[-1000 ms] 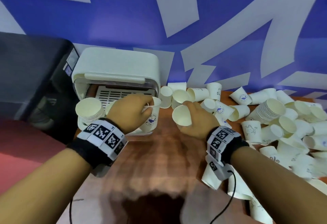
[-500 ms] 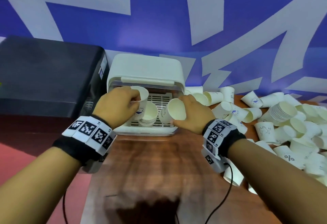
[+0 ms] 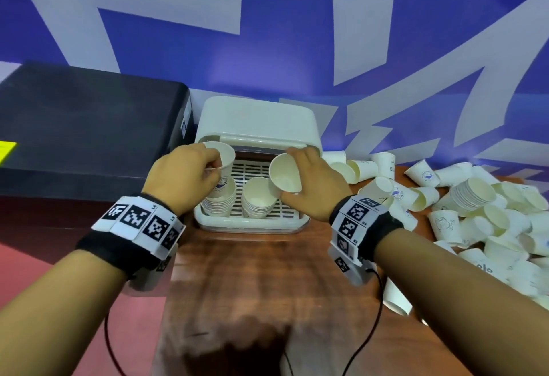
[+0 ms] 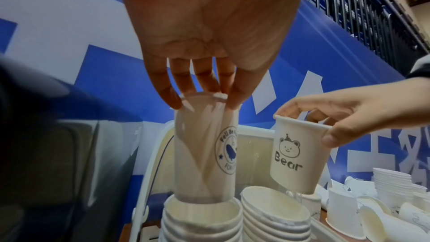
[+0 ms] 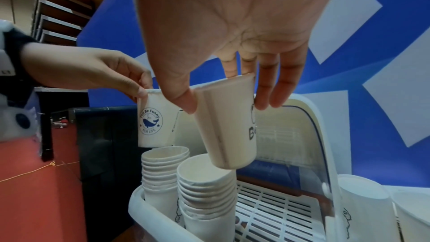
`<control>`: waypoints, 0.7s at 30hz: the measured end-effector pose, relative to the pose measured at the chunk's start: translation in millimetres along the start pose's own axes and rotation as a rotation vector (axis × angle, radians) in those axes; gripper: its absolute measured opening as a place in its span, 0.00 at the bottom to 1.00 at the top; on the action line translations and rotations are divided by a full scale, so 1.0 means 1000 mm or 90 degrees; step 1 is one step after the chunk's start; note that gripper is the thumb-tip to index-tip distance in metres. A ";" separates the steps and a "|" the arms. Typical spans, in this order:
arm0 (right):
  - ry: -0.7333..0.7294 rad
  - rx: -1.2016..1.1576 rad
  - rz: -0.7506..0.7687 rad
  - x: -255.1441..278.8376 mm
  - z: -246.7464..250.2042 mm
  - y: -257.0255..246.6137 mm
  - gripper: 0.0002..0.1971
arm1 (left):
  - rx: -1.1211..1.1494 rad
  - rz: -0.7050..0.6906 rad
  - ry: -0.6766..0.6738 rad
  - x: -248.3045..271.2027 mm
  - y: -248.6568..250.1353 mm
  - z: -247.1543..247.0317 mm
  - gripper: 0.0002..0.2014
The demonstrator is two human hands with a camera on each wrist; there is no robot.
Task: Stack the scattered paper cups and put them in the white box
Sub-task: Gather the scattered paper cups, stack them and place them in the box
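While each hand pinches a single paper cup by its rim, both cups now hang over the white box [image 3: 255,126], whereas a second ago they were down among the loose cups on the table. The left hand [image 3: 181,179] holds a whale-print cup [image 4: 207,146] between thumb and fingertips [image 4: 170,97], its base just entering the left stack [image 5: 163,168] directly below. The right hand [image 3: 315,185] grips the Bear cup [image 4: 298,157] the same way, tilted, hovering just above the right stack [image 5: 204,185] and not yet touching it. This shift suggests both cups are about to be nested, adding one to each stack already standing inside the box.

Further to the right of the right hand, a heap of scattered cups [image 3: 490,227] covers the wooden table [image 3: 252,280], so much of the task appears to remain.

Only the head view shows that heap in full. Only the wrist views show the printed designs, the fingertip holds, and the gap between the Bear cup's base and its stack. The right wrist view also reveals the box's slatted floor [image 5: 279,209] beside the stacks.
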State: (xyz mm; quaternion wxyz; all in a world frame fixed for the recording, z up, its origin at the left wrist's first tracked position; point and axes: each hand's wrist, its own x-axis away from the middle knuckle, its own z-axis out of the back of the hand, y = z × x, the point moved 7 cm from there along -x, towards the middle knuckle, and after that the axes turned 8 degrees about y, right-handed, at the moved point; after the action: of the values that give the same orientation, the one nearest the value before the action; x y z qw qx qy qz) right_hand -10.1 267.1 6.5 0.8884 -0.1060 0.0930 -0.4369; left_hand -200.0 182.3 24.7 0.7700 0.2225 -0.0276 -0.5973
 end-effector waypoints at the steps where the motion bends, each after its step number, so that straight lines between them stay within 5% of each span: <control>1: -0.005 -0.009 0.010 -0.001 -0.002 -0.003 0.41 | -0.001 0.002 -0.001 0.000 -0.001 -0.001 0.05; 21: -0.112 0.017 0.016 -0.017 -0.042 -0.017 0.41 | 0.014 -0.023 -0.067 -0.002 -0.006 -0.042 0.07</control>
State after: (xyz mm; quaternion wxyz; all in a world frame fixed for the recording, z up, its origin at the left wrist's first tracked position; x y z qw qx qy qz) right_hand -44.6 266.1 -28.1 0.8999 -0.1307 0.0102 -0.4160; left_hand -193.4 195.9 -14.8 0.7539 0.1999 -0.0706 -0.6218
